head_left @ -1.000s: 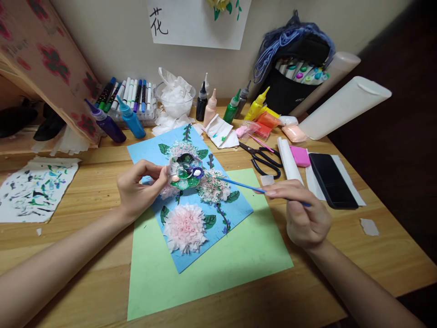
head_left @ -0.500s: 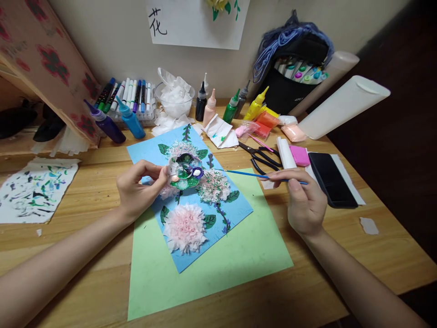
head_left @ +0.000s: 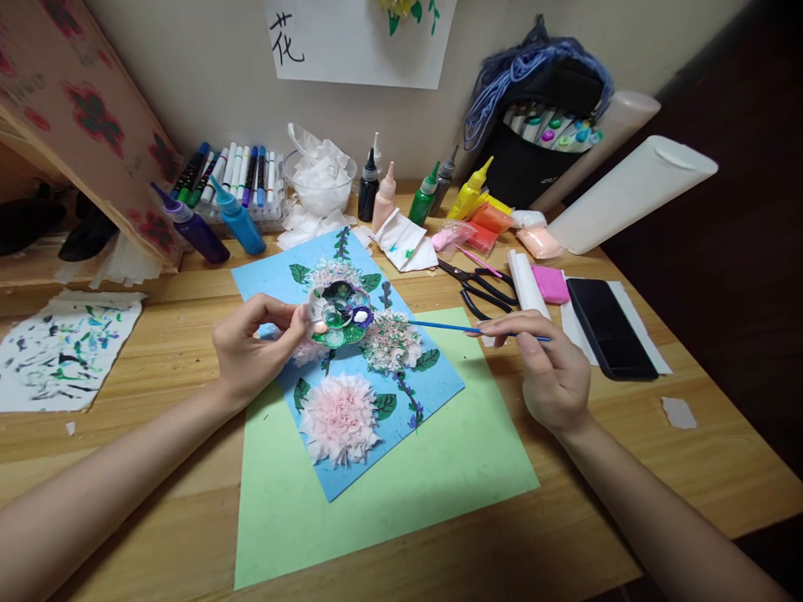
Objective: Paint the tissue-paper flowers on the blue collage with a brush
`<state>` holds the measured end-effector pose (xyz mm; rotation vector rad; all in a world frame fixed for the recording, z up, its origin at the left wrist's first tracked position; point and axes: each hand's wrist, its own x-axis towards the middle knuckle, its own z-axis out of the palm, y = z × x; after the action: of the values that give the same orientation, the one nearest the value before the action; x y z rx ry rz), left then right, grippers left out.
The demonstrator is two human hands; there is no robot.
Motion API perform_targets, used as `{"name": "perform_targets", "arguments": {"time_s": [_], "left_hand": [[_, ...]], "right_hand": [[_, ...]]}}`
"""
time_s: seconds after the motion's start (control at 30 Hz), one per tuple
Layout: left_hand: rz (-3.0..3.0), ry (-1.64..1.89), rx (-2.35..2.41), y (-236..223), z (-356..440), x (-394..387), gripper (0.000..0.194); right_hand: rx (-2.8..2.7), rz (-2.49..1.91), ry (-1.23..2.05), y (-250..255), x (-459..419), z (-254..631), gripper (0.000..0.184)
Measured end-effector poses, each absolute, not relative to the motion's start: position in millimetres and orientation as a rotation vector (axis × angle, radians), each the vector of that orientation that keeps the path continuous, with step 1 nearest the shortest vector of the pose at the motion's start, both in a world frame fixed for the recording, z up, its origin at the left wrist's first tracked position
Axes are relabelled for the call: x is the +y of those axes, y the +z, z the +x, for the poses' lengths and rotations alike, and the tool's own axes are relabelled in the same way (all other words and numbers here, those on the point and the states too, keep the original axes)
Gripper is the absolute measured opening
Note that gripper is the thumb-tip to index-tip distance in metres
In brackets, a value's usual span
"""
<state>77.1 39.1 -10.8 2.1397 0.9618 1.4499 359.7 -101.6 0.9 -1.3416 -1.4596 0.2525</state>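
Note:
Between thumb and fingers, my left hand (head_left: 260, 347) grips the edge of a small flower-shaped paint palette (head_left: 336, 337), its wells smeared green, purple, white and black. My right hand (head_left: 555, 368) is closed on a thin blue paintbrush (head_left: 445, 327), whose tip points left over a tissue flower. Below the palette lies a blue board (head_left: 432, 389) with painted leaves and stems. A fluffy pink tissue flower (head_left: 342, 418) sits at its near end, and a green-flecked tissue flower (head_left: 394, 341) to the right of the palette. The palette hides part of the board.
Under the board lies a green sheet (head_left: 389, 518). Scissors (head_left: 483, 288), a phone (head_left: 611, 329) and pink clay (head_left: 550, 284) are on the right. Paint bottles, including a green one (head_left: 424, 196), line the back. A paint-stained cloth (head_left: 63, 351) lies at left.
My right hand has moved slightly left and down with the paintbrush, whose tip is a little lower over the flower. My left hand and the palette have barely moved.

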Motion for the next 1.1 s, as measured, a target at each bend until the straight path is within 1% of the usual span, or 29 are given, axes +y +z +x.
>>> {"name": "perform_targets", "arguments": {"time_s": [0.13,0.3,0.43,0.6,0.73,0.9,1.1], "left_hand": [[2.156,1.455,0.933,-11.0,76.7,39.5,0.013],[2.152,1.448,0.951,-11.9,76.3,39.8,0.013],[2.158,1.462,0.947,-11.8,76.3,39.8,0.013],[2.152,1.473,0.94,-11.9,77.6,40.0,0.013],[2.135,1.496,0.948,-13.0,79.2,40.4,0.013],[2.13,1.491,0.961,-13.0,79.1,40.3,0.012],[2.125,1.467,0.977,-12.9,78.2,39.6,0.012]], "right_hand": [[-1.4,-1.37,0.204,1.6,-101.2,361.3,0.024],[-1.456,-1.331,0.255,1.7,-100.9,363.2,0.024],[-1.386,-1.333,0.227,1.2,-101.0,363.6,0.025],[-1.443,-1.302,0.309,1.6,-100.8,364.0,0.024],[-1.357,-1.31,0.242,1.4,-100.1,364.3,0.025],[-1.377,-1.275,0.291,2.6,-99.7,363.8,0.024],[-1.386,-1.318,0.251,3.3,-101.9,361.7,0.025]]}}
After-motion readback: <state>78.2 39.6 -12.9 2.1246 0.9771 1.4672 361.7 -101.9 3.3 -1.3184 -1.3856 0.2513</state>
